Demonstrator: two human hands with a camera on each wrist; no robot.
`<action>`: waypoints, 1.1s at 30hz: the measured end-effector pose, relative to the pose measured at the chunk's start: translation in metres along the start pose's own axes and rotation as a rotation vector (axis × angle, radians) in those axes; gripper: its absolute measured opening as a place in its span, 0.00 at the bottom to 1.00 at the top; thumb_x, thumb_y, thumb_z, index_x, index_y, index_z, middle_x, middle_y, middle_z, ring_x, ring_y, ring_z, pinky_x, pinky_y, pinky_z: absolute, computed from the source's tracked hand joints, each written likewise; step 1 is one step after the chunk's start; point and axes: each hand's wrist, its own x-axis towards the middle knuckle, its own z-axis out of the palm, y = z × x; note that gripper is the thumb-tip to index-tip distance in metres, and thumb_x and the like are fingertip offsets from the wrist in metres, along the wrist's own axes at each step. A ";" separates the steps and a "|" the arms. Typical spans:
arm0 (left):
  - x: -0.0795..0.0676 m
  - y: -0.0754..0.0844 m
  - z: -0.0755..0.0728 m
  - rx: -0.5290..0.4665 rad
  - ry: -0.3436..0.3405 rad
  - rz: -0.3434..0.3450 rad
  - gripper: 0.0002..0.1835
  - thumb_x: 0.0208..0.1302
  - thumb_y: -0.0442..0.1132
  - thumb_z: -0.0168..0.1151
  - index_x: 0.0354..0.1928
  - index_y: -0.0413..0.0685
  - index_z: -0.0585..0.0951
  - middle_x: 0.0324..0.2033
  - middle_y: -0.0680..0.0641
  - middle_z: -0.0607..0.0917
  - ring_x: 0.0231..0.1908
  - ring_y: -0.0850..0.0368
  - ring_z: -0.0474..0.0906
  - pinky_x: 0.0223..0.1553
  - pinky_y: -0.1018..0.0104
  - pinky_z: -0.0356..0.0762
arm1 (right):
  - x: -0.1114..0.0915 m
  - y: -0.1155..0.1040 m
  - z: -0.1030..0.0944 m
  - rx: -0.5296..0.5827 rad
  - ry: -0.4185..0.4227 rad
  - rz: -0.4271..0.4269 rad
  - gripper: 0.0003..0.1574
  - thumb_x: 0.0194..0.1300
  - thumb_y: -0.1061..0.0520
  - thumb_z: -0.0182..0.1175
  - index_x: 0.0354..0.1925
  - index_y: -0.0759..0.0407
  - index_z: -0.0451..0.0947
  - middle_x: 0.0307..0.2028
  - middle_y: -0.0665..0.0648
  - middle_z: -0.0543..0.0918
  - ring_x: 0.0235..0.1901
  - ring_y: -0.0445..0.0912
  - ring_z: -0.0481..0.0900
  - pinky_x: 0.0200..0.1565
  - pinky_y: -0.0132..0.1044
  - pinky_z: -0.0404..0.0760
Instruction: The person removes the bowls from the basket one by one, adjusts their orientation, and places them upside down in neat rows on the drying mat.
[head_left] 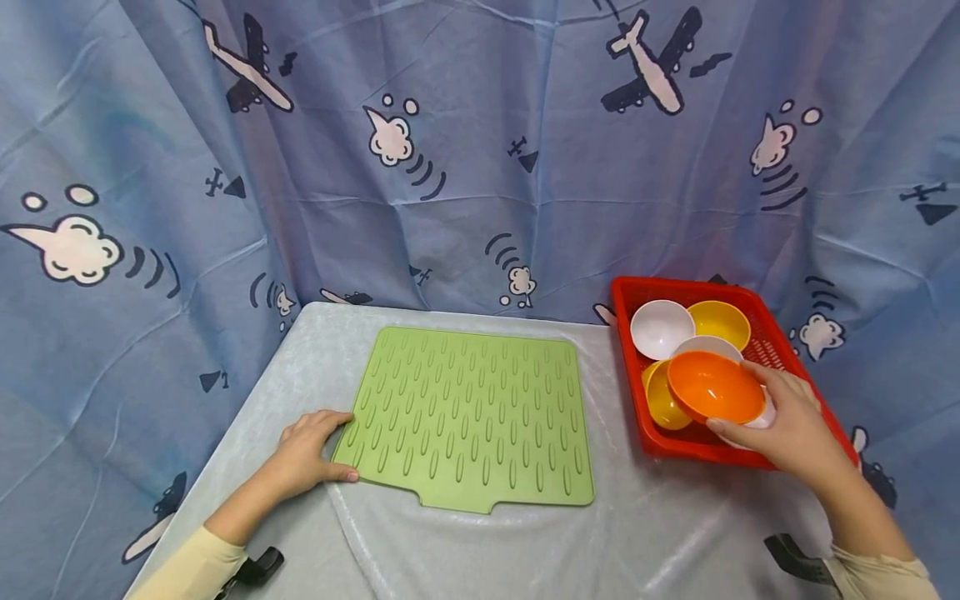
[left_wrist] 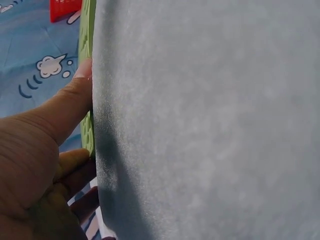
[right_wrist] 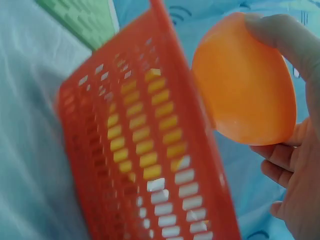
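An orange bowl is in my right hand, thumb and fingers pinching it at opposite sides. It hangs over the red basket, mouth up. In the right wrist view the bowl shows its rounded outside above the basket's slotted wall. My left hand rests at the near left corner of a green ribbed mat, thumb at its front edge and fingertips at its left edge. The left wrist view shows the thumb touching the mat's edge.
Inside the basket lie a white bowl, a yellow bowl, another yellow bowl and more white ones partly hidden by the orange bowl. A grey cloth covers the table. A blue patterned curtain hangs behind and at both sides.
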 end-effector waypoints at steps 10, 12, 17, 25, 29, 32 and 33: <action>-0.001 0.001 0.000 0.000 -0.011 -0.001 0.52 0.41 0.62 0.83 0.67 0.43 0.76 0.62 0.41 0.79 0.62 0.39 0.72 0.58 0.31 0.63 | -0.007 -0.039 0.004 0.084 0.044 -0.062 0.70 0.48 0.43 0.81 0.79 0.57 0.55 0.70 0.75 0.61 0.68 0.71 0.53 0.55 0.81 0.61; 0.000 0.001 -0.001 0.004 -0.017 -0.001 0.53 0.41 0.63 0.82 0.68 0.44 0.75 0.63 0.41 0.79 0.63 0.39 0.71 0.58 0.31 0.63 | -0.009 -0.047 0.007 0.104 0.055 -0.092 0.69 0.46 0.44 0.82 0.78 0.57 0.57 0.70 0.72 0.62 0.68 0.69 0.53 0.55 0.81 0.62; -0.001 0.000 -0.003 0.004 -0.032 -0.005 0.53 0.41 0.64 0.82 0.68 0.44 0.75 0.64 0.41 0.78 0.64 0.38 0.70 0.58 0.31 0.63 | -0.011 -0.067 0.021 0.154 0.077 -0.186 0.66 0.44 0.48 0.84 0.76 0.58 0.61 0.68 0.67 0.67 0.66 0.64 0.57 0.54 0.78 0.66; 0.000 0.002 -0.006 0.001 -0.050 0.007 0.53 0.41 0.62 0.82 0.69 0.43 0.74 0.64 0.40 0.78 0.64 0.37 0.70 0.57 0.31 0.63 | -0.011 -0.094 0.049 0.213 0.123 -0.339 0.65 0.37 0.54 0.86 0.72 0.59 0.67 0.63 0.64 0.72 0.64 0.58 0.60 0.55 0.64 0.67; 0.002 0.004 -0.008 0.007 -0.066 0.009 0.53 0.41 0.61 0.83 0.68 0.41 0.74 0.64 0.39 0.77 0.64 0.36 0.70 0.57 0.31 0.64 | -0.010 -0.104 0.064 0.238 0.121 -0.380 0.66 0.36 0.53 0.87 0.72 0.58 0.67 0.63 0.60 0.73 0.64 0.55 0.62 0.56 0.62 0.67; 0.003 0.005 -0.009 0.007 -0.078 0.012 0.53 0.41 0.60 0.83 0.68 0.40 0.74 0.64 0.39 0.77 0.64 0.36 0.70 0.57 0.31 0.65 | -0.010 -0.109 0.076 0.250 0.104 -0.387 0.67 0.35 0.51 0.87 0.72 0.57 0.67 0.63 0.59 0.73 0.64 0.53 0.63 0.57 0.62 0.68; 0.003 0.005 -0.010 0.005 -0.079 0.012 0.53 0.41 0.60 0.83 0.68 0.39 0.74 0.64 0.38 0.77 0.64 0.35 0.70 0.58 0.31 0.64 | -0.011 -0.111 0.080 0.255 0.099 -0.388 0.67 0.35 0.51 0.88 0.72 0.57 0.67 0.63 0.59 0.73 0.65 0.54 0.62 0.57 0.64 0.69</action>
